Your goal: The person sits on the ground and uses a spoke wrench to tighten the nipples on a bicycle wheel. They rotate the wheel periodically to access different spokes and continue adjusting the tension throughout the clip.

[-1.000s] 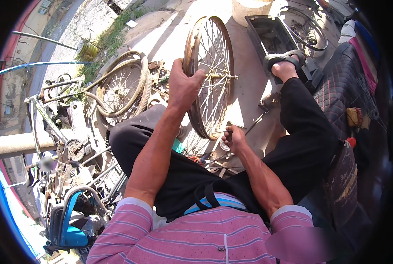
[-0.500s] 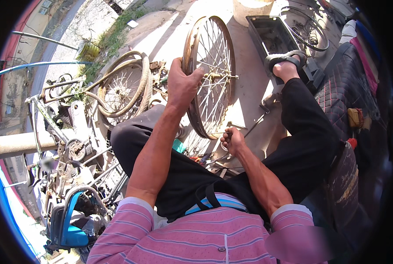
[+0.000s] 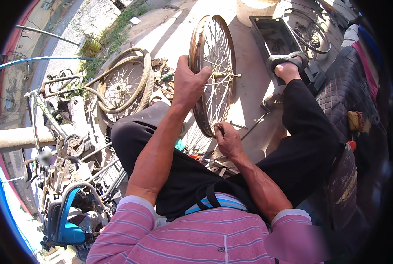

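Observation:
A rusty spoked bicycle wheel [image 3: 221, 76] without a tyre stands upright in front of me, between my legs. My left hand [image 3: 190, 84] is closed round the left side of its rim, thumb toward the spokes. At the bottom of the rim, my right hand [image 3: 228, 140] has its fingers curled in a pinch against the edge. A small dark piece shows between these fingers, too hidden to name. The wheel's axle sticks out to the right of the hub.
At left lie a second wheel with a loose tyre [image 3: 147, 79], a bicycle frame [image 3: 51, 119] and heaped metal parts. A dark open toolbox [image 3: 271, 33] stands beyond my sandalled foot [image 3: 288, 66]. A quilted black cover [image 3: 343, 88] is at right. A thin rod [image 3: 253, 126] lies on the ground.
My right hand has moved up and left to the rim's bottom; a thin piece that stuck out of its fist is now mostly hidden. The wheel and left hand have shifted slightly right.

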### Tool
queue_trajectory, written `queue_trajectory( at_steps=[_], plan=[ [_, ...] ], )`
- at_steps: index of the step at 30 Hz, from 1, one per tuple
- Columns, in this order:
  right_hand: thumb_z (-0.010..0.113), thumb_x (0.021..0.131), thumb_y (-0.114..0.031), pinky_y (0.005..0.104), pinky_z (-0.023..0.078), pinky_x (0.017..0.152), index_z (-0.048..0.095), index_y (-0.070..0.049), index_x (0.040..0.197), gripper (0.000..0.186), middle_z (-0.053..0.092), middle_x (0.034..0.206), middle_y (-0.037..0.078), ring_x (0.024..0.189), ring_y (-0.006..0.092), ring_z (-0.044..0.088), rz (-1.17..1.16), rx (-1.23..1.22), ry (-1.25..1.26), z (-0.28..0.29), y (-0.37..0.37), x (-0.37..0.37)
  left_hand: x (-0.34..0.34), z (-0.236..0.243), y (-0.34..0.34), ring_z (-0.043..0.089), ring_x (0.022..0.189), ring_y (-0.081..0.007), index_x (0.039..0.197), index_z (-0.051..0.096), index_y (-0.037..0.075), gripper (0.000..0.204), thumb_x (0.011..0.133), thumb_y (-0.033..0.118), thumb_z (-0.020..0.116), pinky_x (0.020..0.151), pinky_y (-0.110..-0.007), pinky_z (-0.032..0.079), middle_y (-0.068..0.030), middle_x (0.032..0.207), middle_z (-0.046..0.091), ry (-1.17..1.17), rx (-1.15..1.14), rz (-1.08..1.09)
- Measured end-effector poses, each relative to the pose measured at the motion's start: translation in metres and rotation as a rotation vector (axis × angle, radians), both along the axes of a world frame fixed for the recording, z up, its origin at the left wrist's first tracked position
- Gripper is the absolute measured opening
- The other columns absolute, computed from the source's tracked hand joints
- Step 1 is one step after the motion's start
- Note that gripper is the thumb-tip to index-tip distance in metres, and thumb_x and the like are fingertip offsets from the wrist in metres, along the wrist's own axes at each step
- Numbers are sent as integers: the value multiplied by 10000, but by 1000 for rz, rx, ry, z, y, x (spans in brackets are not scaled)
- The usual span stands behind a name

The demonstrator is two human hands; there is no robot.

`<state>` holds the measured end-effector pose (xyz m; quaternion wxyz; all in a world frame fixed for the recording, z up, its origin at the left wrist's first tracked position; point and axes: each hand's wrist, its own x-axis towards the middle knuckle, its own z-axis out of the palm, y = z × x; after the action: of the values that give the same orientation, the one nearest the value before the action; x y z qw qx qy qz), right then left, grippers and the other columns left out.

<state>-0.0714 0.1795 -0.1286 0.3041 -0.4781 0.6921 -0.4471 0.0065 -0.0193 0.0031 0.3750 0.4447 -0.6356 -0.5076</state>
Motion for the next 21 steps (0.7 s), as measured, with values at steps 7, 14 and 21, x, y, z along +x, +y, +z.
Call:
queue_trajectory(
  at_steps=[7,14,21],
  plan=[
    [598,1024,-262,311,515,605,650,14,993,283,645,702,50,601,130,641,-325,219,-428,-9,-18,-30,0,8,3,670,720,-167,1184,507,-71,439,862,132,726,673,-301,564,-128,916,654,-26,-20,1],
    [528,994,-255,288,391,435,615,-7,1019,264,518,658,14,536,137,547,-464,447,-776,-77,0,-45,-4,14,3,585,685,-110,1117,526,-42,387,863,170,727,616,-283,507,-73,853,625,35,32,36],
    [503,979,-261,295,355,437,571,-40,1025,235,493,656,11,521,152,519,-482,521,-1000,-88,2,-50,4,12,-1,689,853,-195,1214,508,-74,463,879,160,726,703,-330,609,-155,1000,645,11,73,52]
  ],
)
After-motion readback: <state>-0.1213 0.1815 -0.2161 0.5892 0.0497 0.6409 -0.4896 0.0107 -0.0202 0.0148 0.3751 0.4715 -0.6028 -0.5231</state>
